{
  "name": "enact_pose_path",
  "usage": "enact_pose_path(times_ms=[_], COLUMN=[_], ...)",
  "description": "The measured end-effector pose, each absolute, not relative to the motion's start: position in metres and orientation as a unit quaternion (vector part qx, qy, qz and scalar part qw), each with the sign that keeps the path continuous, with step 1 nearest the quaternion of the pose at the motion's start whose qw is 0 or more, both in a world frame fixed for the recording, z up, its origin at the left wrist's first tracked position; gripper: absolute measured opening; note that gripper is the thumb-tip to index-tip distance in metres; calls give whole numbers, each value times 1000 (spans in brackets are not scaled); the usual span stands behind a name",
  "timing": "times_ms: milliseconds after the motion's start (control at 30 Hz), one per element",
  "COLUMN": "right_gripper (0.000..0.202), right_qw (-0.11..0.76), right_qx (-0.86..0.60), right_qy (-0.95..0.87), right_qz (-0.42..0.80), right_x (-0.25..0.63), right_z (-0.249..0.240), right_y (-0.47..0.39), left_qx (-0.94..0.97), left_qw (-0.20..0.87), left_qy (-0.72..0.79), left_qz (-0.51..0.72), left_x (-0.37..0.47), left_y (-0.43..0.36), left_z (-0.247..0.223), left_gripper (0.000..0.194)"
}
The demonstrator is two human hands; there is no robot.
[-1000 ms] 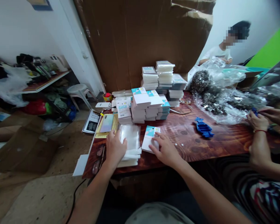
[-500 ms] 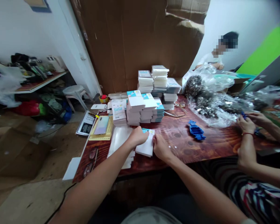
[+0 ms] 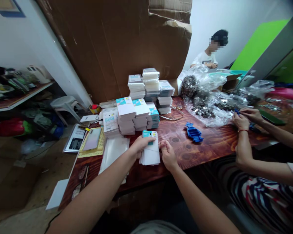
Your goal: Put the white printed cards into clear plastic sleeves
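Note:
My left hand [image 3: 142, 145] grips a small stack of white cards [image 3: 150, 154] with blue-and-yellow tops, its thumb lying across the upper part. Just right of that stack is my right hand [image 3: 168, 154], fingers curled; whether anything thin is pinched in it is too small to tell. Behind the hands stand piles of blue-topped white cards [image 3: 126, 112]. Clear plastic sleeves [image 3: 115, 152] lie flat on the table, left of the held stack.
On the wooden table [image 3: 183, 156] are a blue plastic part [image 3: 194, 132], bags of shiny metal pieces [image 3: 205, 107], a phone [image 3: 92, 139] and glasses [image 3: 79, 182]. A co-worker's hands [image 3: 244, 119] hold a blue piece at right; another person sits behind.
The view has turned to the right. My left hand now has its thumb across the card stack, and my right hand has come slightly away from the stack's right edge.

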State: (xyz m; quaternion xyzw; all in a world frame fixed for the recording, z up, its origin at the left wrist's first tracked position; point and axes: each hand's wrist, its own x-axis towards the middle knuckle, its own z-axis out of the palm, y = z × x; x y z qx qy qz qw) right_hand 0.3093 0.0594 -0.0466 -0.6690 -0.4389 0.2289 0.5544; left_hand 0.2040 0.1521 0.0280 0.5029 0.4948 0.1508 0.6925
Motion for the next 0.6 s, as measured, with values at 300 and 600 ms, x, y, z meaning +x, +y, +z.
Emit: enact_pose_path(times_ms=[300,600], right_gripper=[20,14], right_qw=[375,435], right_qx=[-590,-748], right_qy=[-692,-494], right_qz=[178,87], right_x=[312,406], right_z=[-31,-28], right_y=[-17,101], left_qx=[330,575], left_qw=[742,587], left_qy=[465,539], left_qz=[352,184], left_x=[170,173], left_y=[171,153], left_z=[37,17], left_gripper=[30,17])
